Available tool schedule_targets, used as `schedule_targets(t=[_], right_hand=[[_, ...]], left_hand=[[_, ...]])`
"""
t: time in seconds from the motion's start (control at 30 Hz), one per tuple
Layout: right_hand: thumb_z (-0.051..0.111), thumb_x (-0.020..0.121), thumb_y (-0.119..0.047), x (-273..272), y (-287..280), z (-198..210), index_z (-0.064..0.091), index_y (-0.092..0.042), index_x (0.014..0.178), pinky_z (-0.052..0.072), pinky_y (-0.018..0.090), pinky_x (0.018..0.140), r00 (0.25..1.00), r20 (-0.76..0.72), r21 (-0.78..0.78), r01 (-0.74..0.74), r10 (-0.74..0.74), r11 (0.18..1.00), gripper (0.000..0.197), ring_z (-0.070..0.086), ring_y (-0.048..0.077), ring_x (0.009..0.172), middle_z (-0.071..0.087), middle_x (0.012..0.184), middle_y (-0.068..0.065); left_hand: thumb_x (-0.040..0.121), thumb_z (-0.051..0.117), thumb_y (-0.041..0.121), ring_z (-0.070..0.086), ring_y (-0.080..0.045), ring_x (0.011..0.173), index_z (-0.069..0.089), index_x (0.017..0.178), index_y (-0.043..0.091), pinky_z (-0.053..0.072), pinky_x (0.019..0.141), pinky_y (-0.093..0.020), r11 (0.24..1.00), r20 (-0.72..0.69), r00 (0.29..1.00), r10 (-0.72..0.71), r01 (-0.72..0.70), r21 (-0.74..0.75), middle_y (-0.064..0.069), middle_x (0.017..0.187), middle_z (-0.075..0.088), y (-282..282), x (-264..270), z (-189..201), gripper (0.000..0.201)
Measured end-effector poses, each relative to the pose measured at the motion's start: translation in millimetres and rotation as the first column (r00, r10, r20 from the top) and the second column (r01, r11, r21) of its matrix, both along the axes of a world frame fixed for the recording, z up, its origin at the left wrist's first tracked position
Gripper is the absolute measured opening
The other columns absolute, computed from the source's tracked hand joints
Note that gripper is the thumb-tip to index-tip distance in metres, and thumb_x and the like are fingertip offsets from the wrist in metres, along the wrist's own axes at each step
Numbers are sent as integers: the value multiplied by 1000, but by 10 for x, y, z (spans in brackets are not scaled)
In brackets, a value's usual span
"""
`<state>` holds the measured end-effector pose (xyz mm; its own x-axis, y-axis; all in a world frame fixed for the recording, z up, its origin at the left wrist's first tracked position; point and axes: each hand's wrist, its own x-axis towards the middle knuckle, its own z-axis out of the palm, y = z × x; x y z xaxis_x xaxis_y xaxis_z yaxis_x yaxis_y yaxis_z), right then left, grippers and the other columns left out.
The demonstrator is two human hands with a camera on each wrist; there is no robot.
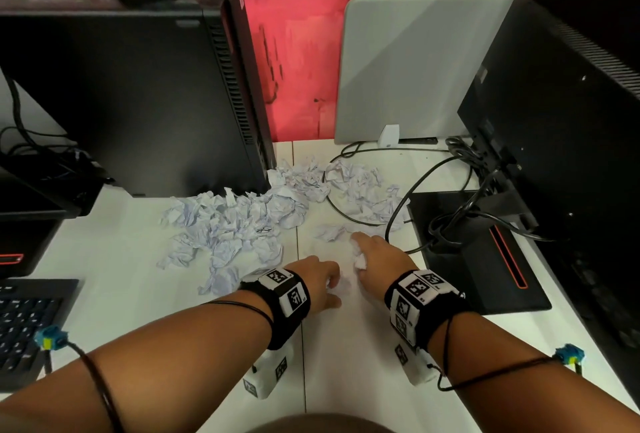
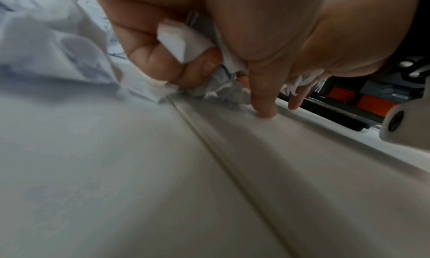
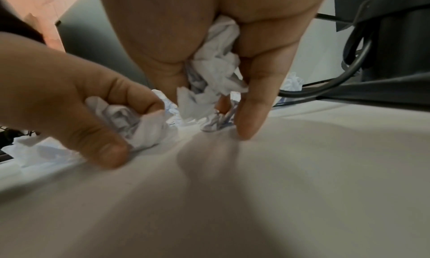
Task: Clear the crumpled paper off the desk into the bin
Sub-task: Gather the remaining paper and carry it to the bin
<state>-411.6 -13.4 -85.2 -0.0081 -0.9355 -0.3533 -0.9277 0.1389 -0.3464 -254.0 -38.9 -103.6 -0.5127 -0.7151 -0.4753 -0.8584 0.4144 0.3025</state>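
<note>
While both hands sit low on the white desk (image 1: 346, 346), the left hand (image 1: 320, 282) squeezes a paper ball (image 2: 184, 46) in its bent fingers. The right hand (image 1: 379, 256) grips another paper wad (image 3: 216, 72). More crumpled paper (image 1: 235, 221) lies piled by the black computer (image 1: 138, 96).

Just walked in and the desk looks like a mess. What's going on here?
A person is gathering crumpled paper off the white desk. The left hand grips one wad and the right hand grips another. A big pile of crumpled paper still lies between the computers. No bin is in view.
</note>
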Motion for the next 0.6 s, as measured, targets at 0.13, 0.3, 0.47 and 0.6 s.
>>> schedule_targets(t=[0.13,0.3,0.47,0.6], right_hand=[[48,94,-26,44,-78,-14,46,-9,125,43,35,92,995,-95,88,30,-22,996,35,52,29,115,43,129,11],[57,89,-29,74,-32,-33,49,-10,119,46,33,87,992,-123,106,47,-34,993,37,56,29,106,35,129,10],[59,86,-32,131,99,-44,52,-13,112,50,33,83,994,-102,94,40,-30,995,33,57,26,95,33,123,6],[52,89,-30,202,140,-15,50,-14,114,44,31,88,992,-122,89,-24,34,996,30,54,24,106,47,119,7]], left_hand=[[77,65,50,52,-21,81,48,92,28,38,66,-26,1000,-15,1000,18,-18,8,3,95,43,44,88,-34,31],[84,58,48,49,-19,74,46,79,30,38,65,-25,999,-62,997,35,-36,-14,3,92,41,108,161,-43,23],[88,55,45,51,-22,78,54,86,23,45,75,-31,999,-72,997,41,-42,-8,3,93,41,150,232,-16,22],[88,57,36,52,-25,82,55,95,17,41,72,-27,999,-117,992,42,-42,4,0,95,38,269,342,64,20]])
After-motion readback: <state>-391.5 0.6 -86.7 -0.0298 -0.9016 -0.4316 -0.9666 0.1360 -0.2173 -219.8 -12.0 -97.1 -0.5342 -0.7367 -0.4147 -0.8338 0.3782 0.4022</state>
